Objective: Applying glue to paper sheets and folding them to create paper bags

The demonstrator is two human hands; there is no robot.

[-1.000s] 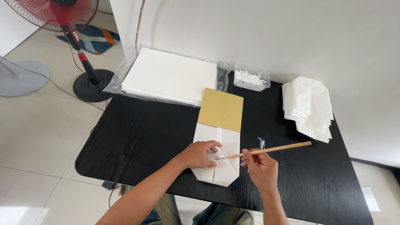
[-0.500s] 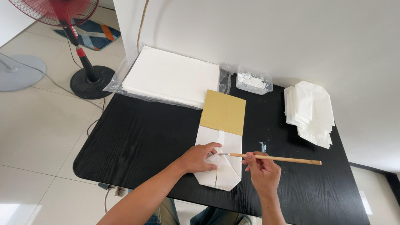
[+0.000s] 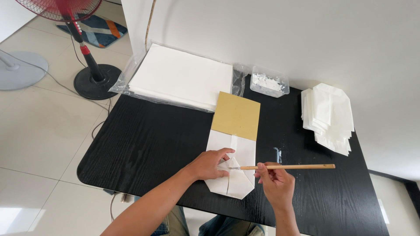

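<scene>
White folded paper bag [image 3: 232, 168] lies near the bench's [image 3: 144, 144] front edge; left hand [image 3: 211, 165] presses it flat, fingers spread. Right hand [image 3: 273, 181] pinches a wooden brush [image 3: 284, 167], tip on the fold. Mustard card [image 3: 236, 116] just behind.

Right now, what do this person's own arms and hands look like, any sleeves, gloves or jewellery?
Both forearms are bare up to the bottom edge of the picture, with no sleeves in view. The left hand and the right hand wear no gloves. No ring, watch or bracelet shows on either. Below the arms, blue denim covers the knees.
</scene>
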